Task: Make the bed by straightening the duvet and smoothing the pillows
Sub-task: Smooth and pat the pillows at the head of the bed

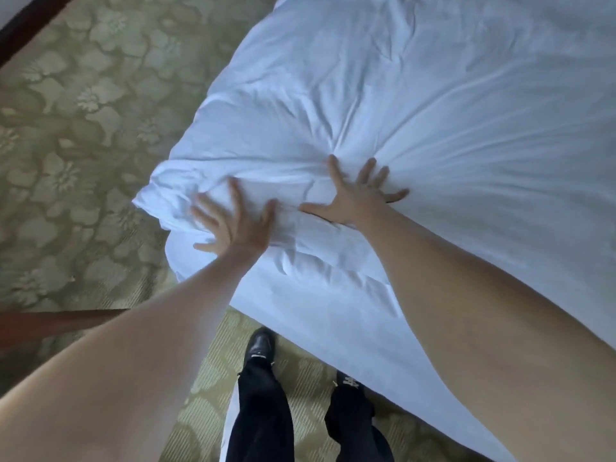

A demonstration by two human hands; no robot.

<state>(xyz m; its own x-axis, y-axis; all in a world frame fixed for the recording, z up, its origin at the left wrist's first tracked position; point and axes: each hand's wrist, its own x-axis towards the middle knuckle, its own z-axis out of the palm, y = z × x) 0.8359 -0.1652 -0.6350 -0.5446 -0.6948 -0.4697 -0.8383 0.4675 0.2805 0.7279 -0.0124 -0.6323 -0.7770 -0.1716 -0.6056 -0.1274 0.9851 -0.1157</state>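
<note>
- My hands lay spread on the white duvet (383,105) at the corner of the bed (333,328), both arms bare and reaching forward from the bottom of the view.
- My left hand (233,221) pressed flat on the bunched corner of the duvet, fingers straight and fanned, gripping nothing.
- My right hand (356,195) pressed down just beside it, palm on the cloth, fingers splayed and open; creases ran out from under it across the bed.
- The two hands were near each other but apart, a ridge of rumpled fabric between them.
- The duvet covered the bed's top, crumpled at the near corner and smoother farther off; its edge hung over the side toward the floor.
- I could not tell whether a pillow lay under the swollen corner; only white cloth showed.
- I stood at the bedside in dark trousers (263,411) and a black shoe (261,343), on a green carpet (83,128) patterned with pale flowers.
- Dark wooden furniture (50,323) edged the frame at left.
</note>
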